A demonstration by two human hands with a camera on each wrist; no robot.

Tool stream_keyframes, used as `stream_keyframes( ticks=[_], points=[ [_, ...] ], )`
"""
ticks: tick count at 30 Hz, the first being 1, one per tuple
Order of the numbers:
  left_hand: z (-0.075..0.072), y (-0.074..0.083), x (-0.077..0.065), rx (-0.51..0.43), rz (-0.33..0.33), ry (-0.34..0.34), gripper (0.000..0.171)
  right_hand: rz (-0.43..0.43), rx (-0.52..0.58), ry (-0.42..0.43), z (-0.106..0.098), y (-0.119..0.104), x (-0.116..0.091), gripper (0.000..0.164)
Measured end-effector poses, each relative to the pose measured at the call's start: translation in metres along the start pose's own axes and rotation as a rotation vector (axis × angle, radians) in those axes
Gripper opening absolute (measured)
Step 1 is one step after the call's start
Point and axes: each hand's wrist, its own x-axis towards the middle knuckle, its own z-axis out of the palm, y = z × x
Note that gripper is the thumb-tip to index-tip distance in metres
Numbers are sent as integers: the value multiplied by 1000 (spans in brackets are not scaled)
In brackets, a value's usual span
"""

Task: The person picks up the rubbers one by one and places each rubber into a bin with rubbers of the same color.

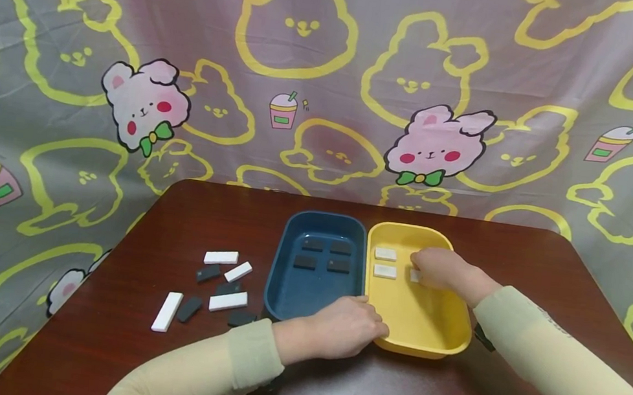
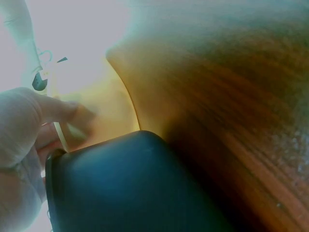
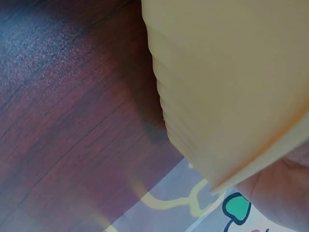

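My left hand [image 1: 345, 328] grips the near left rim of the yellow bin [image 1: 414, 319], beside the blue bin [image 1: 305, 294]; in the left wrist view its thumb [image 2: 58, 108] lies against the yellow wall. Inside the yellow bin, my right hand [image 1: 442, 268] is lowered over the far right part. A white block [image 1: 414, 276] shows partly beneath it. Its fingertips are hidden, so whether they hold a block cannot be told. To their left lie two white blocks, one farther [image 1: 385, 254] and one nearer [image 1: 385, 271]. Several black blocks [image 1: 305, 262] lie in two rows inside the blue bin.
Left of the bins, loose white blocks [image 1: 167, 311] and black blocks [image 1: 189, 309] lie scattered on the brown table [image 1: 202, 223]. A dark object [image 1: 484, 338] lies right of the yellow bin, partly behind my right sleeve. A patterned curtain [image 1: 328, 94] hangs behind the table.
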Motion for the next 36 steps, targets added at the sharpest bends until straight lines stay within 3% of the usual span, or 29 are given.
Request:
stream_keyframes(
  ticks=[6, 14, 21, 26, 29, 33, 36],
  points=[
    [0, 0, 0, -2, 1, 0, 17, 59, 7, -14, -7, -1, -4, 9],
    [-1, -1, 0, -19, -1, -14, 17, 8, -48, 28, -19, -4, -17, 22],
    [-4, 0, 1, -21, -4, -32, 15, 52, 4, 30, -29, -10, -31, 28],
    [-6, -3, -2, -33, -6, 10, 14, 40, 19, 90, -32, -12, -43, 28],
    [-9, -8, -13, -101, -38, 50, 20, 3, 49, 151, -32, -16, -49, 25],
    [-18, -17, -34, -290, -118, 98, 28, -65, 60, 253, -32, -27, -58, 21],
    [-23, -22, -52, -440, -172, 178, 27, -97, 54, 299, -32, -40, -65, 21]
  ],
)
